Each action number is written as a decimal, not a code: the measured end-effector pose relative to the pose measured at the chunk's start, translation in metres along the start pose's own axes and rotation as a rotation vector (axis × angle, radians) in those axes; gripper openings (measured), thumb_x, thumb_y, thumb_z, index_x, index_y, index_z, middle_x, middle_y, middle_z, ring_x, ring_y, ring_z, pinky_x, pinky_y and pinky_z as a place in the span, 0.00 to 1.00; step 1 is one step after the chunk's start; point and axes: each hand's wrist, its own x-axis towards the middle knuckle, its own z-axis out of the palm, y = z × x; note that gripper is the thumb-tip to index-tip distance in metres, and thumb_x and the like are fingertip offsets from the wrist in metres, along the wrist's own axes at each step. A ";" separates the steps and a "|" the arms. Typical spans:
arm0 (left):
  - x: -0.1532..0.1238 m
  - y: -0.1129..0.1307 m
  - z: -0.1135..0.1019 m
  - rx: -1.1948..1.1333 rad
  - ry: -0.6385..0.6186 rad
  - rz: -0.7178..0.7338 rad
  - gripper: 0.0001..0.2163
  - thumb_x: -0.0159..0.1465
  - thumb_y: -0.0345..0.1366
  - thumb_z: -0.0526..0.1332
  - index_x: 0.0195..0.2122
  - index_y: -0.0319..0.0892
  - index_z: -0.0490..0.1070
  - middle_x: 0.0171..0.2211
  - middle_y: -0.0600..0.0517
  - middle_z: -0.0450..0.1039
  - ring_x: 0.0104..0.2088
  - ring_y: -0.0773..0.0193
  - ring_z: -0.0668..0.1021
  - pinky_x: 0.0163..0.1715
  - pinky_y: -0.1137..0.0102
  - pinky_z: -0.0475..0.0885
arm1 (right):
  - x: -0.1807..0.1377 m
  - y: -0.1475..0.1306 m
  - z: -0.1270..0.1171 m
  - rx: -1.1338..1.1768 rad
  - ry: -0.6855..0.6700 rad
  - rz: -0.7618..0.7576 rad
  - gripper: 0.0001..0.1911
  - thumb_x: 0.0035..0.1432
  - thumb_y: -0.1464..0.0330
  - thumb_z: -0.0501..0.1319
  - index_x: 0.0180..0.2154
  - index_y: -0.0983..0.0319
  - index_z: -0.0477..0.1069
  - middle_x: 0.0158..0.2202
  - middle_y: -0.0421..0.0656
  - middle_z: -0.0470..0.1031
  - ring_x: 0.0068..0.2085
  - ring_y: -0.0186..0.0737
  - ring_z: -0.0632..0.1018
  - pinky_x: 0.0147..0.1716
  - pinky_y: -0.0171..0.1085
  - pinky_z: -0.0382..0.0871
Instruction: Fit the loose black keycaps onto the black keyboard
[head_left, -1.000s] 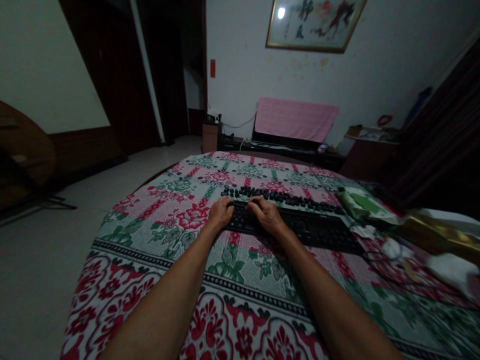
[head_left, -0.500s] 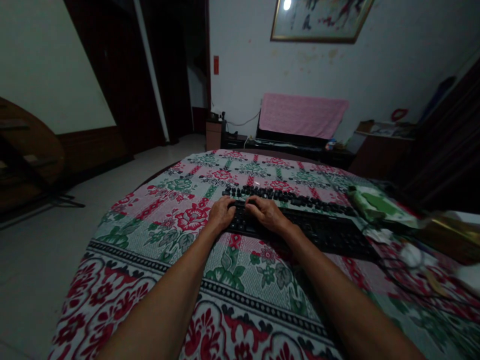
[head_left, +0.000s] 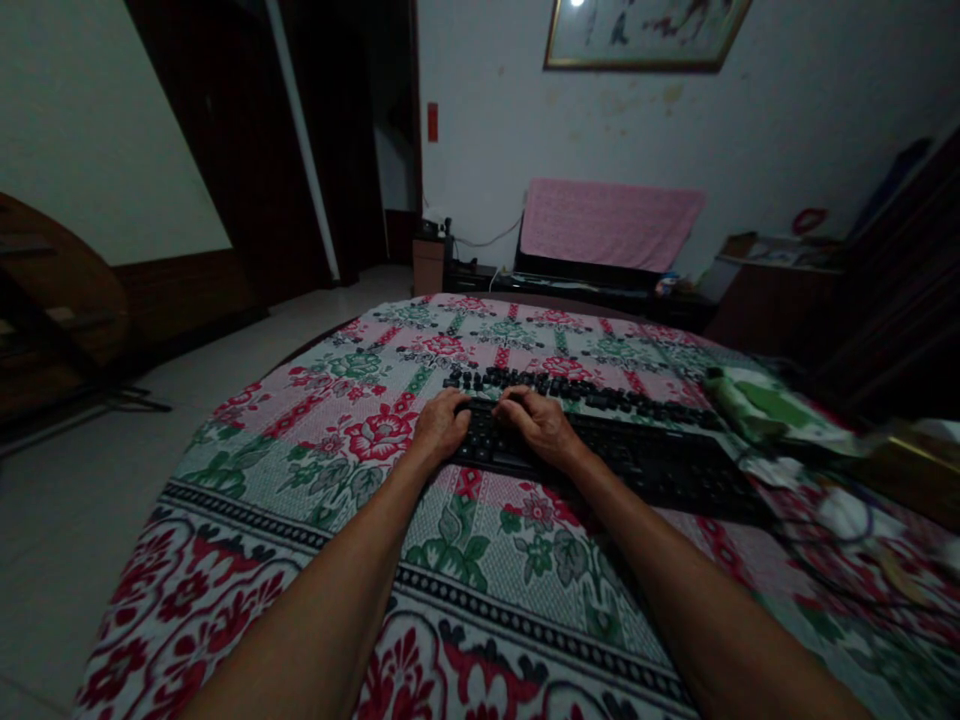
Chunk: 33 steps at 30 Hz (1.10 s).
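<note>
A black keyboard (head_left: 660, 465) lies on a table covered with a red, green and white floral cloth (head_left: 465, 540). Just behind it runs a row of loose black keycaps (head_left: 600, 395). My left hand (head_left: 441, 425) rests at the keyboard's left end, fingers curled down over its edge. Beside it, almost touching, my right hand (head_left: 538, 425) sits on the keys with its fingers bent and drawn together near the top row. What the fingertips pinch is hidden in the dim light.
A green and white packet (head_left: 757, 405) lies right of the keyboard, with a dark cable (head_left: 825, 560) and small pale items nearby. A pink cloth (head_left: 611, 222) drapes a low unit by the far wall. Tiled floor (head_left: 75, 500) lies to the left.
The view has shifted slightly down and left. Both hands stay at the keyboard's left end, the fingers moving only a little.
</note>
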 end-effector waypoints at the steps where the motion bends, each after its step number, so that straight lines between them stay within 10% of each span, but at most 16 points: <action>1: 0.000 0.000 0.000 0.000 0.002 0.003 0.14 0.58 0.31 0.53 0.44 0.41 0.73 0.46 0.49 0.71 0.48 0.61 0.72 0.53 0.66 0.66 | 0.000 -0.001 -0.001 -0.006 -0.009 -0.004 0.12 0.61 0.60 0.51 0.37 0.61 0.67 0.30 0.42 0.74 0.31 0.35 0.74 0.32 0.33 0.68; 33: 0.000 -0.003 0.003 0.026 0.017 0.042 0.14 0.58 0.31 0.53 0.44 0.42 0.73 0.44 0.49 0.71 0.47 0.61 0.72 0.52 0.66 0.66 | 0.000 -0.013 -0.002 -0.184 -0.096 -0.097 0.10 0.62 0.64 0.50 0.38 0.61 0.67 0.27 0.40 0.72 0.27 0.33 0.72 0.30 0.31 0.63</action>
